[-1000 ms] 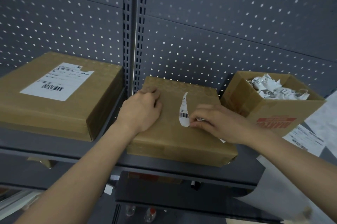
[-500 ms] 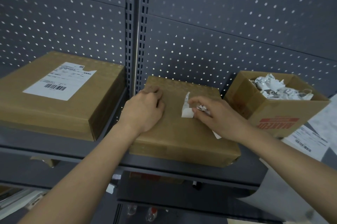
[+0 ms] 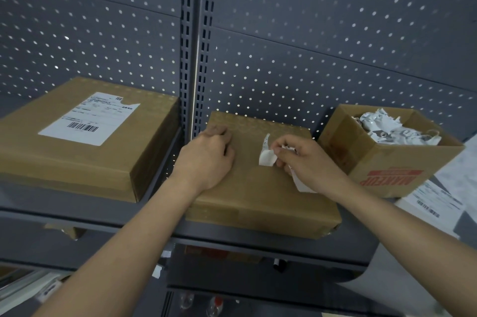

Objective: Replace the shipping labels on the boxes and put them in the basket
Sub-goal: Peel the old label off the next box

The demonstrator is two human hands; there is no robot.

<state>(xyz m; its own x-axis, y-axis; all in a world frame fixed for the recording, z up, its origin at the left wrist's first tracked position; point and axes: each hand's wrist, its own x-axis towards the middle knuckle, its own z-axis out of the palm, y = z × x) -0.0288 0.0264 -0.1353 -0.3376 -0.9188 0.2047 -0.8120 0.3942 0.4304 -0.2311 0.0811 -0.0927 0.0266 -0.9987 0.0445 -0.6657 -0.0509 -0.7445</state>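
The flat brown cardboard box (image 3: 258, 195) lies at the centre of the grey metal shelf (image 3: 77, 216). The left hand (image 3: 209, 159), fingers curled under and gripping nothing, bears down on the box's ten o'clock corner, likely to pin it against the pull. The right hand (image 3: 307, 162) pinches the half-peeled white label strip (image 3: 267, 156). At three o'clock an open brown carton (image 3: 361, 151) collects crumpled white label scraps (image 3: 392, 128); its red print seems to read MAKEUP, upside down. At nine o'clock a second brown box (image 3: 64, 162) carries a barcoded white label (image 3: 87, 120).

Plain tan-brown on the middle flat cardboard box (image 3: 258, 187). White with black barcode stripes on the left rectangular paper label (image 3: 85, 120). Red lettering on the right open brown carton (image 3: 382, 162). Dark grey, pale-dotted perforated metal back panel (image 3: 309, 33).
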